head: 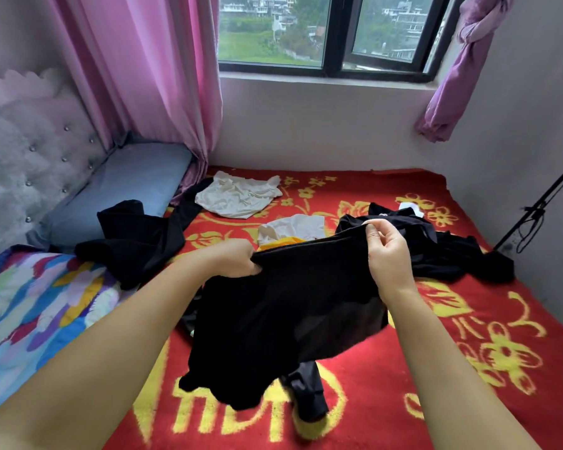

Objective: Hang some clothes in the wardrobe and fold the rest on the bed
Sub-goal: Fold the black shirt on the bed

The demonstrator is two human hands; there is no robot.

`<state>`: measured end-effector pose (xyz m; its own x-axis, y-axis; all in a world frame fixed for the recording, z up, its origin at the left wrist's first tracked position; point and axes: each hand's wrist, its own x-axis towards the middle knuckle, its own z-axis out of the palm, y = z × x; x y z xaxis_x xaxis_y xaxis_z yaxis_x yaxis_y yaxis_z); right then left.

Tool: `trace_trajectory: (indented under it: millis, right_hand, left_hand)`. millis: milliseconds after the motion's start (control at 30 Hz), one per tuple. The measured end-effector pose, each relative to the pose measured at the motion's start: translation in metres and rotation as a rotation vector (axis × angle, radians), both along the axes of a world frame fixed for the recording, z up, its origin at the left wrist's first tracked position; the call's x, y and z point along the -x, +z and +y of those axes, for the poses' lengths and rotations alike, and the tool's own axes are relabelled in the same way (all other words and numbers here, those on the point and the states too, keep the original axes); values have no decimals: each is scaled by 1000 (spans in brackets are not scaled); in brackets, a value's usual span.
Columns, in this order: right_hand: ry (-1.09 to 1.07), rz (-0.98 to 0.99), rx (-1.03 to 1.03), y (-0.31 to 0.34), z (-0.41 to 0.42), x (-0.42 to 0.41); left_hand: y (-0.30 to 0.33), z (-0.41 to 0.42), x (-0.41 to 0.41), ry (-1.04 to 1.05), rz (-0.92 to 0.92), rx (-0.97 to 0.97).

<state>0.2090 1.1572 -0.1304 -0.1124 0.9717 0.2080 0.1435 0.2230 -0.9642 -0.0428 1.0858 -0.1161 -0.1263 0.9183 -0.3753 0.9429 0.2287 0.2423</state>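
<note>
The person holds a black garment up over the bed, gripped along its top edge by both hands. The left hand has its fingers curled tight round a bunched fold at the garment's left corner; the right hand pinches the right corner between thumb and forefinger, the other fingers loosely curled behind. The cloth hangs down between the two forearms, and its lower edge reaches the red blanket, where a darker, shinier strip of fabric lies under its lower edge.

Yellow letters are woven into the blanket near the bottom edge — partly covered by the garment and not readable as a word. A white tag shows on the black clothes heap behind the right hand; any print on it is too small to make out.

The blanket is red with yellow flowers. On it also lie a cream garment near the wall, a smaller cream and yellow piece just behind the held cloth, and another black garment draped over the blue pillow. A multicoloured quilt lies at the left — beside a tufted grey headboard. Pink curtains frame a dark-framed window looking out on buildings and greenery.
</note>
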Motion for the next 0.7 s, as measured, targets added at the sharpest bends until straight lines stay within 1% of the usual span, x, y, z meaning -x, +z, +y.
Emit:
trace_trajectory:
  millis: [67,167,267,367,433,500,567,633,700]
  right_hand:
    - [-16,22,27,5,2,-2]
    - [38,46,96,11,4,-6]
    - [61,60,111,15,6,-8]
    - [1,70,87,17,14,-13]
    - [-22,54,85,17,21,-18]
    - [3,22,132,17,25,-24]
    - [88,-128,181,18,25,-29]
    - [253,-345,226,14,22,-32]
    - [453,-474,332,12,15,-33]
  left_hand:
    - [-2,0,10,102,-100,-153]
    - [-5,-1,14,224,-257,-373]
    - [-7,0,12,352,-540,-482]
    - [1,-4,11,301,-813,-511]
    - [8,-7,13,238,-911,-507]
    - [14,-7,13,197,-887,-542]
    - [21,-4,9,140,-790,-621]
    - [28,-1,5,63,-593,-711]
    - [36,2,1,24,-416,-779]
